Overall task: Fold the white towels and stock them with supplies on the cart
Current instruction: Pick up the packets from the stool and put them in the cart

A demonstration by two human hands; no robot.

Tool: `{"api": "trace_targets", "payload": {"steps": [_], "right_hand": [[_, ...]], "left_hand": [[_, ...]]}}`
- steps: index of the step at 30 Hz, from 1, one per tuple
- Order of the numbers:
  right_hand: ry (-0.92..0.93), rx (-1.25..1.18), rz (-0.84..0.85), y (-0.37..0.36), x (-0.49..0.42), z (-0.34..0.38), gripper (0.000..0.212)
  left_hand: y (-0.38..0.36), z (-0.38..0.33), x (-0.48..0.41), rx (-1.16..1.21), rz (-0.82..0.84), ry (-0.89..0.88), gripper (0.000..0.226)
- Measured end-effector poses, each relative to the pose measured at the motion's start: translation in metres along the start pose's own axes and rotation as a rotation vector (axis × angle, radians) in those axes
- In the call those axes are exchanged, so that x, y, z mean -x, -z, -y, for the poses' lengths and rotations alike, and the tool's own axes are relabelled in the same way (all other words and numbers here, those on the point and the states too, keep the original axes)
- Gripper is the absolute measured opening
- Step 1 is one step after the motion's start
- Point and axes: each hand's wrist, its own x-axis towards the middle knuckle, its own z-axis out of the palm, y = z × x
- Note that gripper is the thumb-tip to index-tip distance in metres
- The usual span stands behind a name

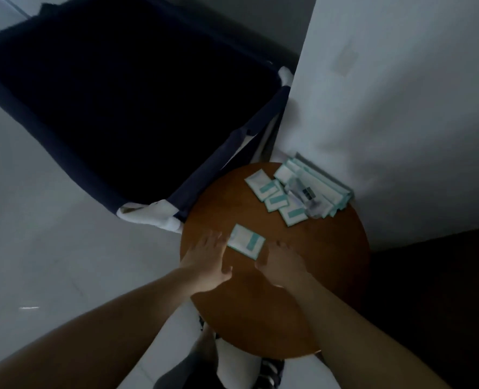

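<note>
A single white-and-teal packet (246, 242) is laid flat toward the left edge of the round counter (288, 304). It is flanked by the left grip (204, 259) and right grip (283, 265), both spread, nothing held. More packets (297, 192) are heaped at the far edge, near a dark fabric bin (120, 94).

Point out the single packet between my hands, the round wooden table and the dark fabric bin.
single packet (246, 242): head view, its white centre.
round wooden table (319, 262): head view, bare top, right side.
dark fabric bin (50, 141): head view, navy left wall.
</note>
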Motion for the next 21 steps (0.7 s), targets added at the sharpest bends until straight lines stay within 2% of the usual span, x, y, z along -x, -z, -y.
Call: {"api": "trace_targets", "payload": {"steps": [4,9,14,16,19,21], "right_hand": [[-0.068,-0.025,0.026,-0.009,-0.058,0.007,0.065],[-0.061,0.091,-0.017,-0.037,-0.113,0.003,0.070],[-0.053,0.176,-0.060,-0.067,-0.141,-0.006,0.075],[-0.111,0.072,-0.049,-0.074,-0.146,-0.011,0.064],[-0.179,-0.286,0.034,-0.076,-0.151,-0.020,0.028],[-0.195,-0.566,0.070,-0.071,-0.150,-0.023,0.018]], "left_hand": [[-0.007,0.027,-0.061,-0.029,0.047,-0.095,0.083],[-0.032,0.038,-0.109,0.095,0.042,-0.096,0.081],[-0.056,0.036,-0.129,0.450,-0.034,0.098,0.069],[-0.059,0.035,-0.131,0.616,-0.024,0.213,0.064],[-0.059,0.030,-0.137,0.774,0.026,0.377,0.057],[-0.054,0.022,-0.142,0.911,0.074,0.464,0.049]]}}
